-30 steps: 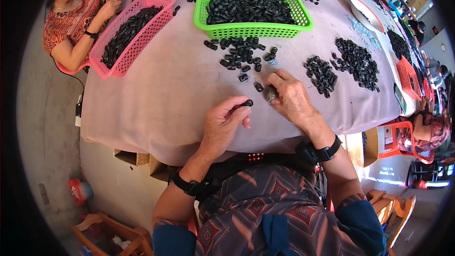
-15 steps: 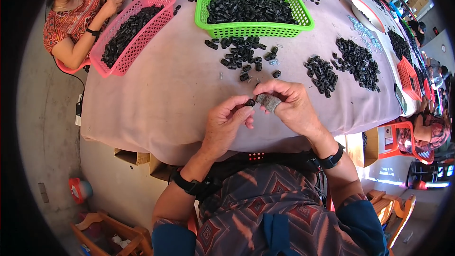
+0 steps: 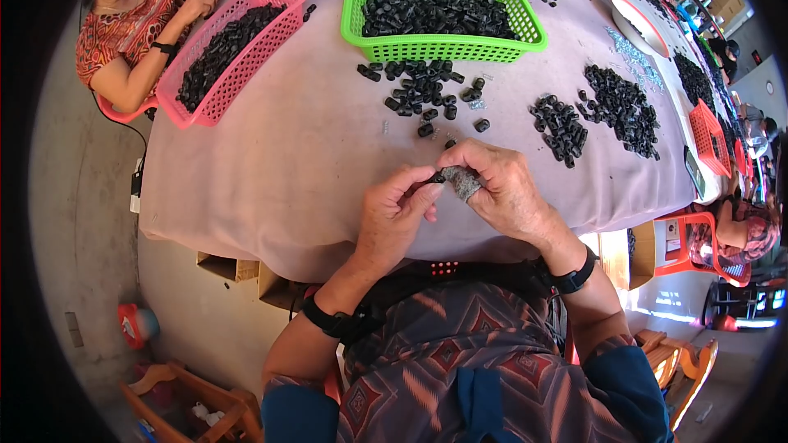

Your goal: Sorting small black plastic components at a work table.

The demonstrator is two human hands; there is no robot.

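Note:
My left hand [image 3: 394,212] pinches a small black plastic part [image 3: 438,177] between thumb and forefinger, above the table's near edge. Against it, the closed fingertips of my right hand [image 3: 505,190] meet the part; whatever they hold is hidden. A grey cloth cover [image 3: 462,184] wraps one right finger. Just beyond my fingers lies another black part [image 3: 450,144]. Further off is a loose cluster of black parts [image 3: 420,86], with a few thin metal springs [image 3: 477,104] among them. Two more heaps of black parts [image 3: 621,109] sit to the right.
Behind the cluster stands a green basket [image 3: 443,51] filled with black parts. A pink basket [image 3: 238,66] is at the left, beside a seated person [image 3: 131,41]. At the far right are pale springs [image 3: 636,57], a white basin [image 3: 639,26] and a phone [image 3: 694,171]. Cloth covers the table [image 3: 246,172].
My hands have come together: the black part in my left fingers now touches my right fingertips, where a small gap showed before. The view has shifted slightly.

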